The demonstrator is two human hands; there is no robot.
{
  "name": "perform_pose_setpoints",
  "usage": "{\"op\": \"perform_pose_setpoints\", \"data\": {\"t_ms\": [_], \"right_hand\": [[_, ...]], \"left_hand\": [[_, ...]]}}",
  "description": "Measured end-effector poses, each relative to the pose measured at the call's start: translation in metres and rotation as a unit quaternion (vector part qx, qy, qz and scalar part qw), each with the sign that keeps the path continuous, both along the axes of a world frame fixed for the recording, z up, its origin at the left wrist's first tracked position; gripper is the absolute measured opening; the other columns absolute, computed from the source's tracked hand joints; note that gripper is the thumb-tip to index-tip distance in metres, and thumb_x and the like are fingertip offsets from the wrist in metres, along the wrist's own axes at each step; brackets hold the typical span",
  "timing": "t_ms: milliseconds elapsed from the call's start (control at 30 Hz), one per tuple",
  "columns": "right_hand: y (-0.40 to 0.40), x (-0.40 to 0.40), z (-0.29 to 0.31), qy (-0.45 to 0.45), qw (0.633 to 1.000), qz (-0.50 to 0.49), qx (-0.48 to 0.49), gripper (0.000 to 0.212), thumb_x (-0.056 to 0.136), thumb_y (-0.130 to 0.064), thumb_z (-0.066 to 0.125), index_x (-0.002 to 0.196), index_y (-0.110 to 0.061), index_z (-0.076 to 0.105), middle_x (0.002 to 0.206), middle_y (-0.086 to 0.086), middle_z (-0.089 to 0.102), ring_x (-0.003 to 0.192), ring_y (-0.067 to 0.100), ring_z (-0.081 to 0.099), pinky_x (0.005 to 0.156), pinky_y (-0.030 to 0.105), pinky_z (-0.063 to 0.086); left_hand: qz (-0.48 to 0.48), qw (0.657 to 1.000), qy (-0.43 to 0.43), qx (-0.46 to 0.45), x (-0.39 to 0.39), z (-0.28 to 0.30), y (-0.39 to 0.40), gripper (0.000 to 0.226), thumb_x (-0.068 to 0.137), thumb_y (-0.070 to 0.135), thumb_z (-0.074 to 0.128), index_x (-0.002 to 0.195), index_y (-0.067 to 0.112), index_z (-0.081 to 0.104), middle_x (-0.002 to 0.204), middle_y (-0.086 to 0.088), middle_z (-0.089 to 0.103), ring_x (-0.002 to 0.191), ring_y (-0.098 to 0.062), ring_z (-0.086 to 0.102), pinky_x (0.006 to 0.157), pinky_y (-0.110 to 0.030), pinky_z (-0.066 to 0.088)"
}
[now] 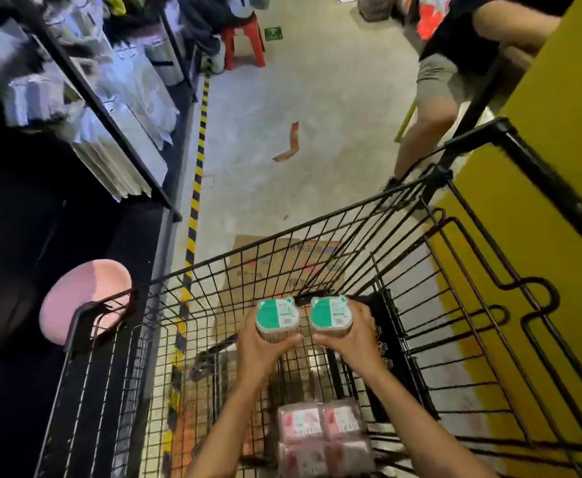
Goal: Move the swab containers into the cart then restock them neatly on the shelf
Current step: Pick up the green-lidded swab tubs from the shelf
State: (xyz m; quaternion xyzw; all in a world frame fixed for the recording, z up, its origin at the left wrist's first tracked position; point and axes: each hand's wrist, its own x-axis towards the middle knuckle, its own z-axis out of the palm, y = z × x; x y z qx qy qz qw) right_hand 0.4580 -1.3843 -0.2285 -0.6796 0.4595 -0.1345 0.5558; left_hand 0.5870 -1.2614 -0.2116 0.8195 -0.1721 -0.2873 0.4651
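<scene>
Two small clear plastic swab containers with green-and-white lids are held side by side over the inside of the black wire shopping cart [334, 215]. The left container [277, 317] sits in the left hand [262, 343], whose fingers and thumb curl round its wall from below. The right container [331, 315] sits in the right hand [353, 334] in the same way. The two containers are almost touching and their lids face up, a little tilted to the camera.

The step in hand seems to be lowering this pair into the cart. To do it well, both hands should go down together, keep the lids upward, and let go only when the bases rest on the cart floor, not drop them from above. A good place is just beyond the pink-wrapped packs [324, 439] that lie low in the cart, near the person, so that the row stays tidy.

At the left stands a dark metal shelf [110, 108] with pale packets. Another person's leg [424, 132] is near the far end of the cart.
</scene>
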Motion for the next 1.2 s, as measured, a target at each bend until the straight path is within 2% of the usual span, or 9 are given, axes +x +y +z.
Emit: {"op": "perform_pose_setpoints", "data": {"t_ms": [167, 467, 533, 633, 767, 867, 967, 1067, 1200], "right_hand": [[-0.018, 0.013, -0.053, 0.017, 1.000, -0.011, 0.018, 0.095, 0.062, -0.014, 0.088, 0.142, -0.014, 0.038, 0.145, 0.007, 0.031, 0.135, 0.023, 0.031, 0.113, 0.046, 0.034], [-0.032, 0.047, -0.132, 0.022, 1.000, 0.003, 0.022, 0.092, 0.057, -0.013, 0.091, 0.136, -0.008, 0.045, 0.133, 0.008, 0.042, 0.126, 0.020, 0.043, 0.107, 0.035, 0.041], [-0.031, 0.054, -0.147, 0.020, 1.000, 0.001, 0.021, 0.089, 0.056, -0.013, 0.092, 0.132, -0.009, 0.046, 0.128, 0.006, 0.046, 0.120, 0.016, 0.047, 0.099, 0.023, 0.044], [-0.029, 0.061, -0.166, 0.022, 0.999, -0.015, 0.023, 0.082, 0.054, -0.010, 0.092, 0.125, -0.014, 0.050, 0.116, -0.003, 0.050, 0.109, 0.010, 0.052, 0.075, -0.001, 0.039], [-0.032, 0.068, -0.187, 0.020, 0.998, -0.040, 0.055, 0.080, 0.056, -0.001, 0.089, 0.118, -0.024, 0.044, 0.109, -0.005, 0.060, 0.099, 0.003, 0.057, 0.069, -0.002, 0.042], [-0.032, 0.069, -0.198, 0.030, 0.996, -0.045, 0.075, 0.085, 0.057, 0.001, 0.088, 0.126, -0.019, 0.043, 0.112, -0.003, 0.061, 0.102, 0.007, 0.059, 0.066, -0.002, 0.043], [-0.030, 0.066, -0.207, 0.039, 0.994, -0.054, 0.088, 0.088, 0.060, 0.003, 0.086, 0.133, -0.014, 0.041, 0.114, -0.001, 0.061, 0.101, 0.009, 0.057, 0.063, -0.006, 0.039], [-0.029, 0.064, -0.209, 0.044, 0.994, -0.052, 0.083, 0.089, 0.061, 0.003, 0.086, 0.134, -0.016, 0.039, 0.109, -0.007, 0.056, 0.090, -0.001, 0.054, 0.060, -0.007, 0.037], [-0.031, 0.067, -0.208, 0.039, 0.995, -0.064, 0.067, 0.085, 0.063, 0.002, 0.085, 0.133, -0.018, 0.041, 0.102, -0.011, 0.056, 0.089, -0.004, 0.053, 0.061, -0.006, 0.039]], "left_hand": [[0.006, 0.999, -0.010, 0.051, 0.012, -0.050, -0.018, 0.100, 0.054, 0.028, 0.091, 0.140, 0.016, 0.041, 0.142, -0.007, 0.041, 0.129, -0.023, 0.043, 0.104, -0.050, 0.042], [0.005, 0.998, -0.019, 0.059, 0.033, -0.138, -0.045, 0.084, 0.052, 0.019, 0.092, 0.125, 0.014, 0.052, 0.123, -0.007, 0.057, 0.116, -0.022, 0.055, 0.100, -0.044, 0.047], [0.012, 0.998, -0.019, 0.061, 0.040, -0.155, -0.051, 0.084, 0.052, 0.019, 0.092, 0.126, 0.012, 0.053, 0.122, -0.005, 0.057, 0.115, -0.022, 0.056, 0.097, -0.040, 0.048], [0.029, 0.996, -0.025, 0.079, 0.047, -0.174, -0.057, 0.084, 0.053, 0.017, 0.092, 0.126, 0.011, 0.052, 0.124, -0.006, 0.056, 0.115, -0.021, 0.053, 0.093, -0.027, 0.043], [0.037, 0.996, -0.037, 0.073, 0.050, -0.194, -0.055, 0.085, 0.053, 0.012, 0.092, 0.128, 0.006, 0.051, 0.123, -0.010, 0.056, 0.115, -0.023, 0.053, 0.092, -0.022, 0.038], [0.063, 0.996, -0.004, 0.057, 0.047, -0.204, -0.051, 0.088, 0.052, 0.005, 0.091, 0.129, 0.006, 0.048, 0.122, -0.009, 0.060, 0.110, -0.015, 0.054, 0.090, -0.023, 0.042], [0.062, 0.997, 0.020, 0.042, 0.042, -0.213, -0.048, 0.088, 0.053, 0.004, 0.091, 0.129, 0.009, 0.048, 0.122, -0.007, 0.061, 0.114, -0.018, 0.056, 0.097, -0.033, 0.047], [0.047, 0.998, 0.007, 0.042, 0.039, -0.216, -0.048, 0.087, 0.055, 0.008, 0.091, 0.130, 0.012, 0.046, 0.123, -0.003, 0.060, 0.116, -0.017, 0.056, 0.098, -0.039, 0.049], [0.050, 0.998, -0.007, 0.026, 0.039, -0.219, -0.056, 0.087, 0.053, 0.007, 0.091, 0.128, 0.012, 0.047, 0.121, -0.003, 0.060, 0.112, -0.014, 0.056, 0.089, -0.023, 0.047]]}}
